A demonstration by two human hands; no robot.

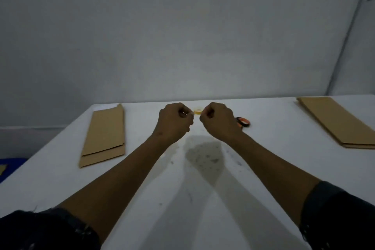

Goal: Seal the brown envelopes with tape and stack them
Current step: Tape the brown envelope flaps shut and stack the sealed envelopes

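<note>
A small yellowish tape roll shows between my two hands, raised over the middle of the white table. My left hand has its fingers curled and pinches something thin at the roll's left side. My right hand is curled too and pinches at the roll's right side. A brown envelope lies flat on the table to the left. A stack of brown envelopes lies at the far right.
Orange-handled scissors lie on the table just behind my right wrist. The grey wall rises right behind the table's far edge. A blue object sits below the table's left edge.
</note>
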